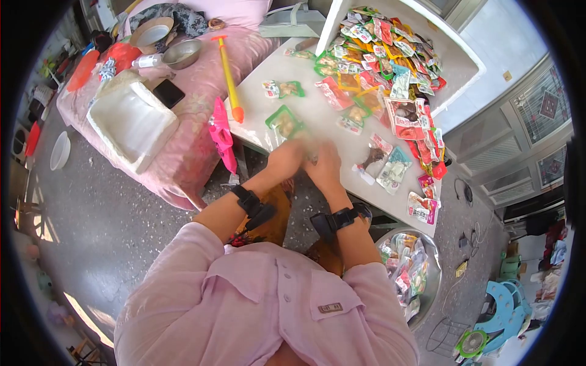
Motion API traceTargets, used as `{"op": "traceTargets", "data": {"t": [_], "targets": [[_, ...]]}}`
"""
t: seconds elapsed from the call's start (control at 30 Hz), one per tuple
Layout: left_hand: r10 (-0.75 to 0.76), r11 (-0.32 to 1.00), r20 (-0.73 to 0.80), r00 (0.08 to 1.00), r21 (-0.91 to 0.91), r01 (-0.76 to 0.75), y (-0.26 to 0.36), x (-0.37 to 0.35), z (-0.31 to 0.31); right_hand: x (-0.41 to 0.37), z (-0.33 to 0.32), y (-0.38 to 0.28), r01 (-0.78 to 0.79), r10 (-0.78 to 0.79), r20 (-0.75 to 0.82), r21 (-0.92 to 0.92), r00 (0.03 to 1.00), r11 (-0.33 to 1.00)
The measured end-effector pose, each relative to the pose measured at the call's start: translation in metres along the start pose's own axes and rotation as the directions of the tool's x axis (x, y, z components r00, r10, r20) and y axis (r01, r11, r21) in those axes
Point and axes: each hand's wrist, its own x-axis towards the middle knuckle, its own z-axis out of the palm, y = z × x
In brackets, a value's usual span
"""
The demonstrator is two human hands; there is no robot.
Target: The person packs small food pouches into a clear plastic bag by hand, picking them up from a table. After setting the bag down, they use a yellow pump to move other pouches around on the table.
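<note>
Both hands are close together over the near edge of a white table [250, 100]. My left hand [285, 160] is closed, its fingertips blurred and turned inward. Beside it, my right hand [322, 163] is also closed, with a small bit of something showing at its fingers that I cannot make out. Just beyond my hands lies a green-edged clear packet [284, 122] with pale food inside. Farther back is another green-edged packet [284, 89]. To the right lie a dark-filled packet [373, 154] and a pale teal packet [394, 169].
A white foam box [470, 61] on its side spills a heap of snack packets [381, 52] onto the table. A metal basin [434, 274] of packets stands low at right. On the pink-covered bed [201, 79] are a foam lid [131, 119], bowls and a yellow toy hammer [229, 79].
</note>
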Motion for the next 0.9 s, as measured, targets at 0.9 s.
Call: {"op": "traceTargets", "data": {"t": [0.9], "targets": [[0.300, 0.946, -0.055, 0.952, 0.146, -0.289, 0.042, -0.003, -0.026, 0.012, -0.023, -0.011, -0.592, 0.182, 0.631, 0.773, 0.754, -0.229]]}}
